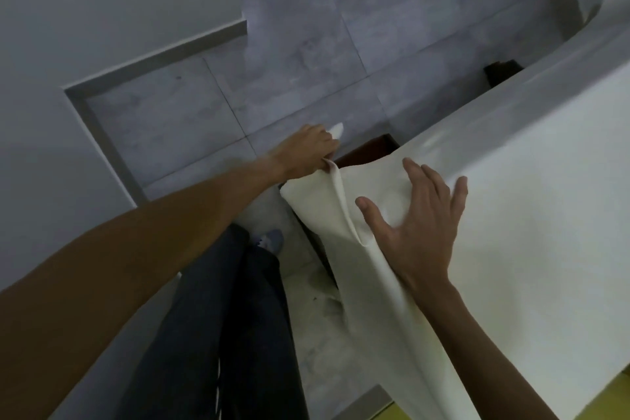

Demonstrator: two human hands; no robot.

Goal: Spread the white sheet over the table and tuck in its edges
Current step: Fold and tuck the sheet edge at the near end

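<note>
The white sheet (531,215) covers the table top on the right side of the head view and hangs over its near corner in loose folds. A dark brown part of the table (368,150) shows at the corner beyond the cloth. My left hand (308,150) is out past that corner, fingers closed on the sheet's bunched corner, with a small white tip of cloth sticking out beyond the knuckles. My right hand (422,215) lies flat on the sheet on the table top near the corner, fingers spread, pressing the fabric down.
Grey floor tiles (300,54) stretch beyond the table, with a white wall and baseboard (102,27) on the left. My dark trousers and one shoe (272,240) are below the corner. A dark object (503,72) sits by the table's far side. A yellow surface (606,392) shows at bottom right.
</note>
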